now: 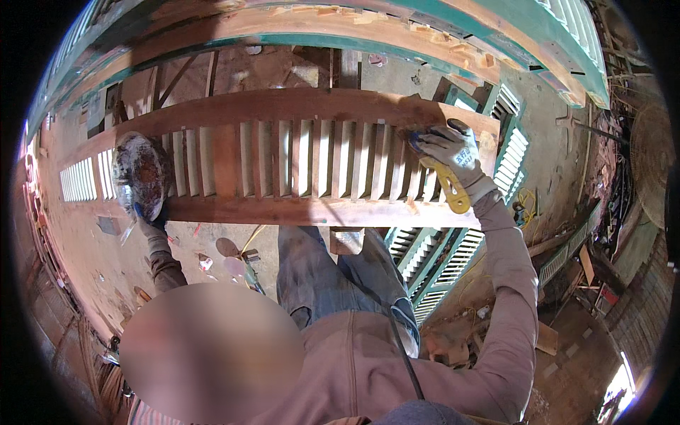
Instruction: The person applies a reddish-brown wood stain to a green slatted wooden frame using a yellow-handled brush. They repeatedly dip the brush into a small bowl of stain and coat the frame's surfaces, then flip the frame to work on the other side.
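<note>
A long wooden louvered shutter with bare brown rails and slats lies across in front of me. My left hand, in a grey and blue glove, grips the near rim of a round, whitish-smeared metal bowl with a reddish-brown paste in it, over the shutter's left end. Near the right end my right hand, in a light glove with dark fingertips, is closed round a tool with a flat yellow handle. The handle sticks out toward me below the palm; the fingers hide the tool's working end, close to the far rail.
Beyond the shutter stand large green-and-wood frames. Green louvered shutters lean below the right end. Wood scraps and clutter lie on the right. Small litter dots the floor at left.
</note>
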The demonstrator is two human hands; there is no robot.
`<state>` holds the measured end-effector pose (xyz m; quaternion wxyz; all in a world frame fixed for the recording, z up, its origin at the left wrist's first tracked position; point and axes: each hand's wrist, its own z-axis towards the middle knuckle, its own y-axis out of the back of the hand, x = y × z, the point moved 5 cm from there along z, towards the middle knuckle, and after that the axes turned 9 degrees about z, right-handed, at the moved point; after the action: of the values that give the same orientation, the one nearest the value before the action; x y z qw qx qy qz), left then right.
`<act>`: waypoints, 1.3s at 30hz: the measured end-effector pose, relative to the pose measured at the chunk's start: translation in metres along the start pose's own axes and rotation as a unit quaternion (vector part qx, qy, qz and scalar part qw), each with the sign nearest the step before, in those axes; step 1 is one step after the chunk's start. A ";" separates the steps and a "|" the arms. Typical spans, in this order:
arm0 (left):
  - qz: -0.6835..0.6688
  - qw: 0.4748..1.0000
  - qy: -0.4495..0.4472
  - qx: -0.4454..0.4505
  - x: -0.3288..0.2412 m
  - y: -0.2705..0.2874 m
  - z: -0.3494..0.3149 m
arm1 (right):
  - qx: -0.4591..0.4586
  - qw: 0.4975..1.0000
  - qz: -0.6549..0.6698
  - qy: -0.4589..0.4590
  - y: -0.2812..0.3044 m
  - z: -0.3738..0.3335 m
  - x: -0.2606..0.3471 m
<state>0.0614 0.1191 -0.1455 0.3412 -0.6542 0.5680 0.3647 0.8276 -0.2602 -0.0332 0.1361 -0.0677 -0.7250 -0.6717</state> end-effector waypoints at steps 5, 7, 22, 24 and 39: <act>0.189 0.975 -0.120 0.012 -0.014 0.018 -0.002 | -0.089 0.996 0.022 -0.016 0.015 -0.004 -0.020; 0.040 0.999 0.000 -0.009 0.002 0.002 -0.004 | -0.064 0.996 0.016 -0.060 0.016 -0.001 -0.023; -0.014 0.997 -0.071 -0.018 -0.008 0.023 0.016 | -0.155 0.932 0.298 -0.134 -0.007 -0.008 -0.025; 0.000 0.994 -0.090 -0.057 -0.001 0.017 0.009 | -0.098 0.994 0.022 -0.032 0.015 -0.005 0.009; -0.005 0.999 -0.004 -0.039 -0.009 -0.041 -0.031 | -0.169 0.984 0.037 0.038 0.005 0.136 0.180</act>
<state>0.1044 0.1021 -0.1213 0.3198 -0.6683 0.5488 0.3872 0.6430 -0.1401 0.0148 0.1750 -0.0905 -0.5923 -0.7813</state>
